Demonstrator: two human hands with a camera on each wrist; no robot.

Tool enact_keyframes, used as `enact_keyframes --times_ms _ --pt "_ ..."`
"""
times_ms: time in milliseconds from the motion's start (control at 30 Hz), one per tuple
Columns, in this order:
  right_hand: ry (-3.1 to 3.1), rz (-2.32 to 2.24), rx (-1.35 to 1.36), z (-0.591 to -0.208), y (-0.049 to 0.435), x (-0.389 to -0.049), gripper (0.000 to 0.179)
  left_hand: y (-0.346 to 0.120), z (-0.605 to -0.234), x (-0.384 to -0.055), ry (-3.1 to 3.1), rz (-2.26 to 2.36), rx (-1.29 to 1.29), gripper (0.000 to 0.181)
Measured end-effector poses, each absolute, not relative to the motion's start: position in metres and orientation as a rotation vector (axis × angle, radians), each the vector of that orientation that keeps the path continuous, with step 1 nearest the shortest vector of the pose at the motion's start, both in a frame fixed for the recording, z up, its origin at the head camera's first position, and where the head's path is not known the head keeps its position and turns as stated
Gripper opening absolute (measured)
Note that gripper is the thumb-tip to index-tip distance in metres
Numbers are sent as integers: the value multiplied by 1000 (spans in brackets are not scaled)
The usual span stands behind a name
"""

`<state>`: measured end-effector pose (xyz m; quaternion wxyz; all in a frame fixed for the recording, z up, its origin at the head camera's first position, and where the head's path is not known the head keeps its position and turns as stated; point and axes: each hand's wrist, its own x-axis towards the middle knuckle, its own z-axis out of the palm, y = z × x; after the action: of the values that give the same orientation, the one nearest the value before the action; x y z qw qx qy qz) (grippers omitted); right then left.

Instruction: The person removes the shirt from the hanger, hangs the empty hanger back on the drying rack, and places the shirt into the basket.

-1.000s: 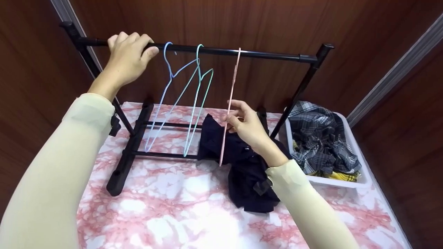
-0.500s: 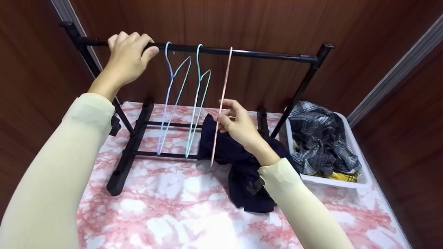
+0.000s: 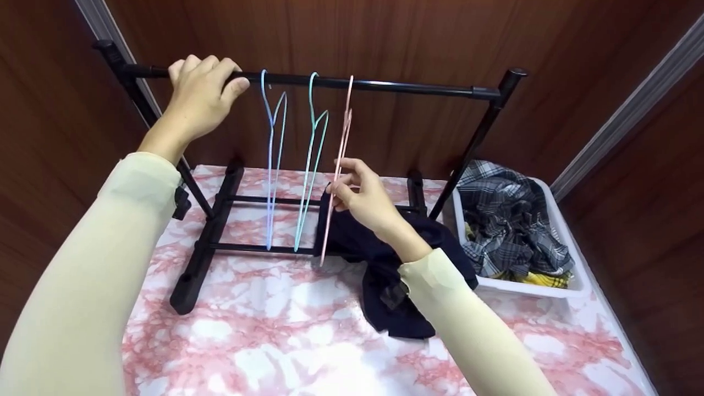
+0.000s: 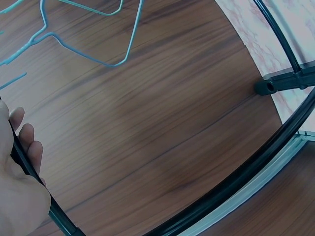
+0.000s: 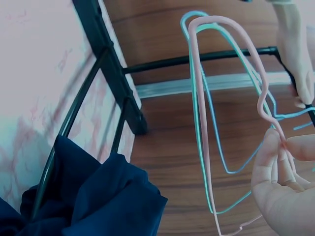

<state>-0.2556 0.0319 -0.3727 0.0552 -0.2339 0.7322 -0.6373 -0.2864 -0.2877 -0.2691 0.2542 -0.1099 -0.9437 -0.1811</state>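
My left hand grips the black top bar of a clothes rack near its left end; the left wrist view shows the fingers curled round the bar. My right hand pinches the side of a pink wire hanger between thumb and fingers, and its hook is over the bar. To its left hang a green hanger and a blue hanger, both bare. A dark navy garment lies crumpled over the rack's lower right rails, partly hidden by my right arm.
A white basket of grey plaid and yellow cloth stands right of the rack. The rack's foot rests on a pink-and-white marbled surface. Brown wood-grain panels enclose the back and sides.
My right hand has slid the pink hanger left along the bar, closer to the green one. The blue hanger has turned to a narrower angle. My left hand keeps its grip on the bar.
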Motion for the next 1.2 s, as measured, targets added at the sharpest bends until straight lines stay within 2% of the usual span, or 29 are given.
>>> enact_keyframes --times_ms 333,500,600,733,933,1200 --pt "2273 -1910 -687 -374 44 -259 45 -286 -270 -290 -2560 -489 -306 44" --pt "2350 -1879 -679 -375 63 -262 46 -292 -268 -288 -2538 -506 -389 41" --pt "2413 -1841 -686 -375 77 -263 45 -297 -268 -281 -2509 -545 -442 45" --pt "2490 -1791 -708 -374 100 -262 45 -297 -268 -266 -2420 -615 -419 53" --pt "2625 -1726 -742 -371 136 -262 46 -283 -263 -229 -2270 -640 -424 53" --pt "2766 -1560 -693 -364 179 -248 48 -229 -285 -172 -2238 -647 -597 58"
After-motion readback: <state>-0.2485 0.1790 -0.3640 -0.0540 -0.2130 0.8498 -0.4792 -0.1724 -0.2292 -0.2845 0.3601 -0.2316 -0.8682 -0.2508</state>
